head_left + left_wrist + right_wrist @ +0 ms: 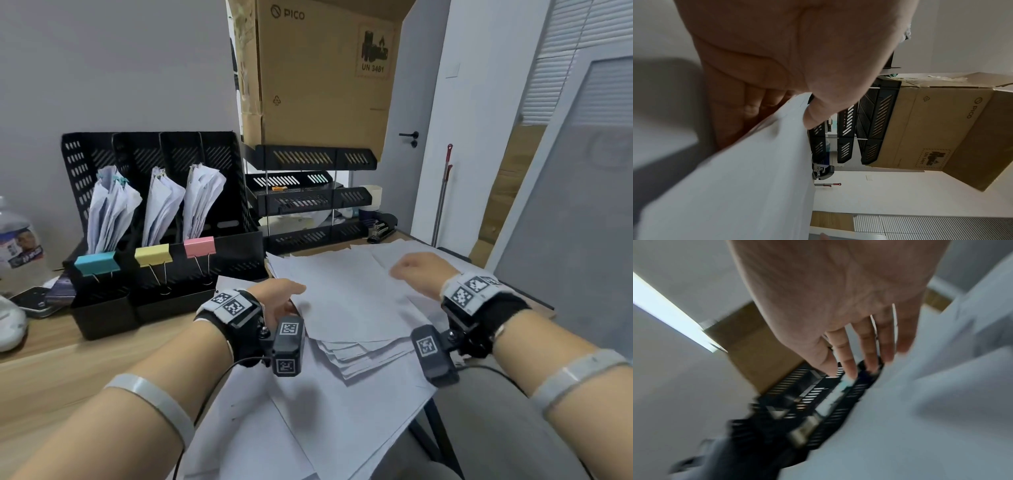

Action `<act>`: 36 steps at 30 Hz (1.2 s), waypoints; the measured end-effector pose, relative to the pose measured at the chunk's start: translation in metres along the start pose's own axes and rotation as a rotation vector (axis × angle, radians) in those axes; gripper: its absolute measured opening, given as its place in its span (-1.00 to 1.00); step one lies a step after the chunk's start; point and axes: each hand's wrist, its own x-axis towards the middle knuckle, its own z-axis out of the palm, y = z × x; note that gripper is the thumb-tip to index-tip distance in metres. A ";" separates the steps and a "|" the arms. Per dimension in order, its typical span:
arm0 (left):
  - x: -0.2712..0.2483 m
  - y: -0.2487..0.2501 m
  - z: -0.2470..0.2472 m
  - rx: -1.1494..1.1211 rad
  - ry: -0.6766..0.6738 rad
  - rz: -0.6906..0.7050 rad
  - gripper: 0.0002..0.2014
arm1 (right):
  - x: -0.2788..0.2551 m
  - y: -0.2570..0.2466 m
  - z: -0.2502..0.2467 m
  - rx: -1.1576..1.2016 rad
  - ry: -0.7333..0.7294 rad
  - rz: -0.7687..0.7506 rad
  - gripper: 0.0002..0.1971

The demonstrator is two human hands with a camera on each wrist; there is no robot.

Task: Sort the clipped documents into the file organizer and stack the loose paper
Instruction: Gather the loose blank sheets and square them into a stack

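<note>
A black file organizer [236,253] stands at the left with three clipped paper bundles, marked by a blue clip [97,263], a yellow clip [152,255] and a pink clip [199,246]. Loose white paper [349,294] lies in an uneven pile in front of me. My left hand [282,297] pinches the pile's left edge, thumb on top and fingers [751,107] under the sheets [748,170]. My right hand [416,270] hovers over the pile's far right with straight fingers [849,356] above the paper [931,402], holding nothing; this view is blurred.
A black tiered letter tray [308,195] stands behind the pile under a large cardboard box [322,75]. A stapler [382,226] and a paper cup [371,197] sit at its right. A bottle [19,240] stands far left. The desk's right edge [534,301] is close.
</note>
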 end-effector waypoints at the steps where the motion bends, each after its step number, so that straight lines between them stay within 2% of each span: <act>1: 0.000 0.000 0.001 0.003 -0.001 -0.005 -0.49 | 0.012 0.007 -0.001 -0.186 -0.013 0.019 -0.62; 3: 0.004 -0.001 0.004 -0.016 0.035 0.010 -0.50 | 0.032 0.021 0.003 -0.370 -0.142 0.161 -0.36; 5: 0.011 -0.003 0.006 -0.052 0.059 0.009 -0.54 | 0.045 0.030 0.010 -0.429 -0.199 0.229 -0.27; 9: 0.021 -0.004 0.012 -0.009 0.089 0.064 -0.58 | 0.054 0.027 0.018 -0.467 -0.105 0.075 -0.57; 12: 0.025 -0.004 0.014 0.056 0.109 0.126 -0.59 | 0.055 0.020 0.020 -0.406 -0.146 0.072 -0.72; 17: 0.026 -0.008 0.011 0.185 0.145 0.246 -0.55 | 0.052 0.024 0.018 -0.274 -0.214 0.145 -0.59; 20: 0.021 -0.006 0.008 0.099 0.148 0.434 -0.46 | 0.046 0.024 0.021 -0.134 -0.216 0.147 -0.50; 22: 0.013 0.001 0.006 -0.015 0.158 0.570 -0.41 | 0.042 0.018 0.017 0.020 -0.178 0.069 -0.62; 23: 0.008 0.007 0.005 -0.062 0.151 0.638 -0.43 | 0.038 0.013 0.014 0.122 -0.129 0.006 -0.74; 24: 0.002 0.015 0.005 -0.090 0.144 0.708 -0.47 | 0.035 0.006 0.010 0.235 -0.061 -0.061 -0.77; 27: -0.018 0.044 0.005 -0.127 0.130 0.921 -0.50 | 0.028 -0.019 -0.007 0.449 0.232 -0.219 -0.64; 29: -0.028 0.060 0.004 -0.137 0.136 1.015 -0.52 | 0.019 -0.036 -0.018 0.486 0.362 -0.303 -0.69; 31: -0.027 0.068 0.000 -0.162 0.161 1.035 -0.57 | 0.014 -0.043 -0.025 0.553 0.400 -0.343 -0.70; 33: -0.022 0.067 0.001 -0.170 0.173 0.999 -0.58 | 0.012 -0.043 -0.025 0.537 0.392 -0.325 -0.59; 35: -0.019 0.059 0.007 -0.144 0.210 0.945 -0.45 | 0.016 -0.037 -0.017 0.512 0.364 -0.275 -0.42; 36: -0.018 0.054 0.011 -0.146 0.220 0.926 -0.37 | 0.018 -0.033 -0.011 0.526 0.349 -0.246 -0.41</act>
